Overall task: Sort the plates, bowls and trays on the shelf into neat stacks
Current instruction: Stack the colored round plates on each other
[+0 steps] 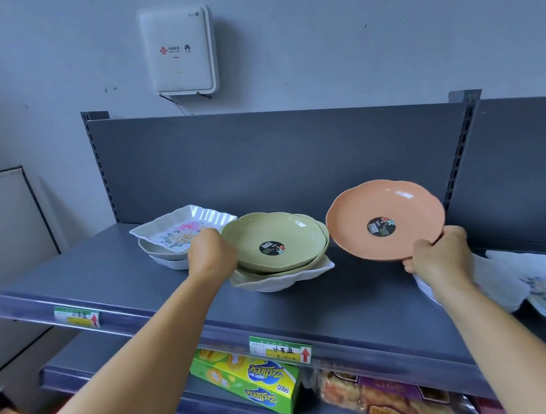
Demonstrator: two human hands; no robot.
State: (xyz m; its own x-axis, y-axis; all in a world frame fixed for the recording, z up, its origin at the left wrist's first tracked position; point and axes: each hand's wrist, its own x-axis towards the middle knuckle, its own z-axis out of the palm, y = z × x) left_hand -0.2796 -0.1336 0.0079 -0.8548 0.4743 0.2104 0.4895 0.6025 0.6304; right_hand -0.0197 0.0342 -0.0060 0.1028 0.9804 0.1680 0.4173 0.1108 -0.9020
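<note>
Plates crowd the grey shelf (pixel 111 278): the left hand (pixel 211 254) grips a green plate (pixel 273 238) topping a stack over a white dish (pixel 285 279). Right of that stack, the right hand (pixel 439 261) holds an orange plate (pixel 384 218) tilted, with its black sticker unreadable. Below the stack sits a "Zecheese" box (pixel 252 385).

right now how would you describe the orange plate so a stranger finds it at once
On the top grey shelf, look right of the stack of green plates. The orange plate is tilted up in the right hand, the only orange dish there.
</note>
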